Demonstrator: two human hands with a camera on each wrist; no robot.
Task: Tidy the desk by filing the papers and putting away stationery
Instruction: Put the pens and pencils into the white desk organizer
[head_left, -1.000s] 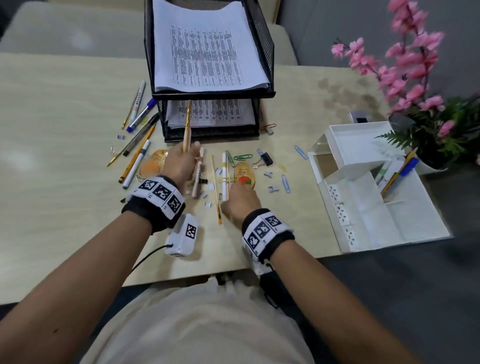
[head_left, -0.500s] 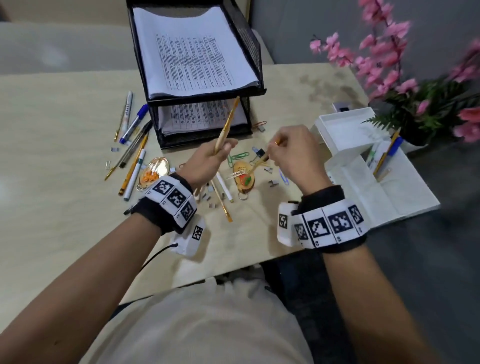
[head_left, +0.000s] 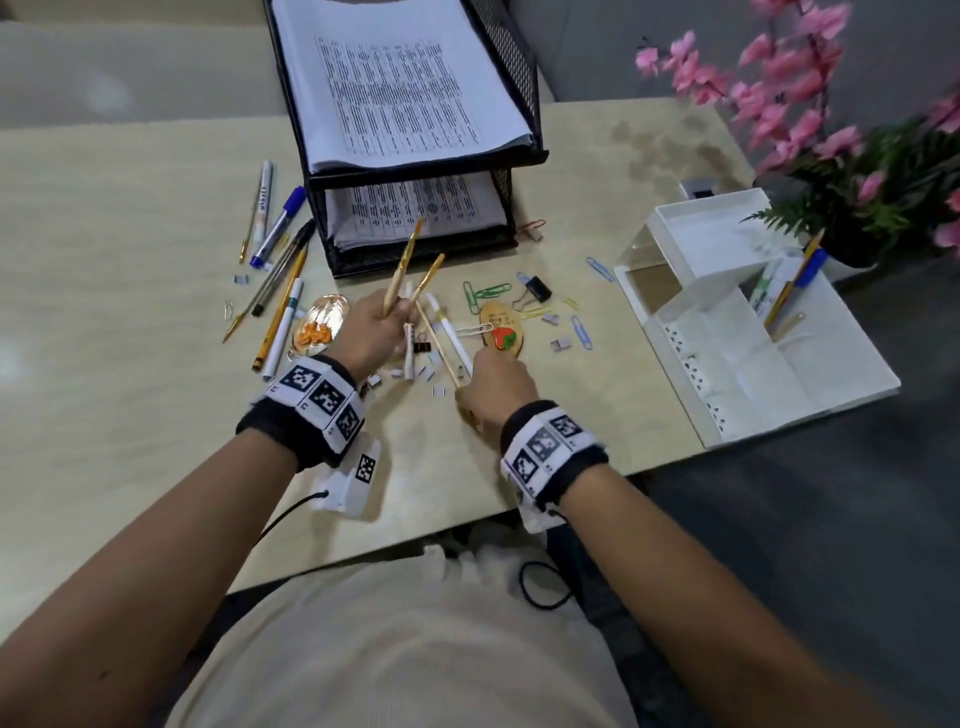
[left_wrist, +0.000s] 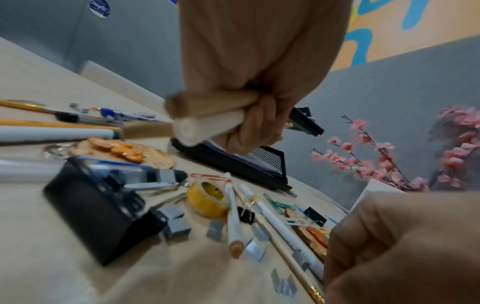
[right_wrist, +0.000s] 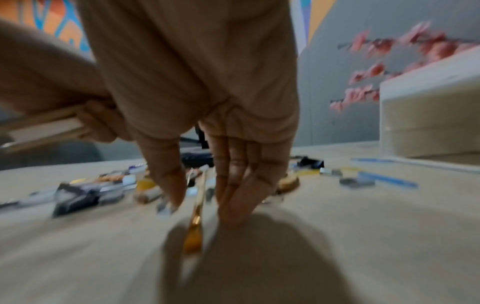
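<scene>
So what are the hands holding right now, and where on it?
The left hand grips two paintbrushes by their handle ends. The right hand holds nothing yet; its fingers straddle a gold brush lying on the desk.

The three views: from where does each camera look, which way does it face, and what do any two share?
Head: above, facing down at the desk; both forearms, left hand, right hand.
Left wrist: low, along the left hand gripping brush handles; right hand at lower right.
Right wrist: blurred, along straight fingers reaching a brush.
Shared: black paper tray, pink flowers.
</scene>
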